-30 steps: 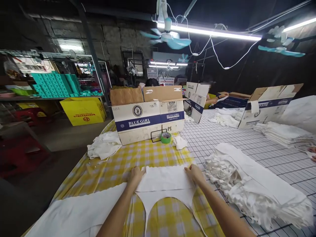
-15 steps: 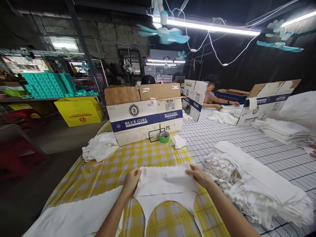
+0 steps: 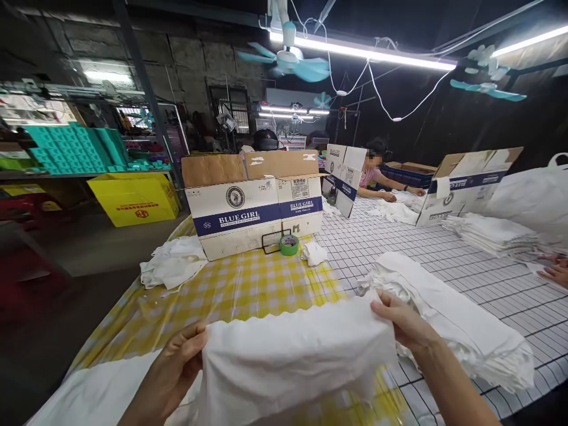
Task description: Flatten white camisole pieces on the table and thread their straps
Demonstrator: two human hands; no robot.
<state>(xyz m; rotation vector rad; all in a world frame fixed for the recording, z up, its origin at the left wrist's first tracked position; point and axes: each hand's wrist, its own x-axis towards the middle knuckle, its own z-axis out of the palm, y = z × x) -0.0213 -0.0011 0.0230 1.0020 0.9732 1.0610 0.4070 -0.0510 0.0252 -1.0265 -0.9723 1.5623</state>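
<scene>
A white camisole [image 3: 297,349] hangs stretched between my two hands, its wavy-edged border along the top. My left hand [image 3: 180,358] is closed on its left corner, thumb and fingers pinching the cloth. At the opposite upper corner, my right hand [image 3: 406,319] pinches the fabric in the same way. The lower part of the garment drops toward me and its straps are out of sight. Beneath my left forearm lies another white cloth piece [image 3: 102,378]. Right of my right hand is a thick stack of white garments [image 3: 452,313] with bunched straps.
A Blue Girl carton [image 3: 257,213] stands beyond my hands, with green tape [image 3: 289,245] and a small white cloth bundle [image 3: 314,253] before it. White fabric [image 3: 175,260] is heaped left. Across the table sits a co-worker [image 3: 375,171]; another person's hand [image 3: 554,272] shows at right.
Both hands have lifted the camisole off the yellow checked cloth and closer to me. They have moved farther apart, and the straps no longer show.
</scene>
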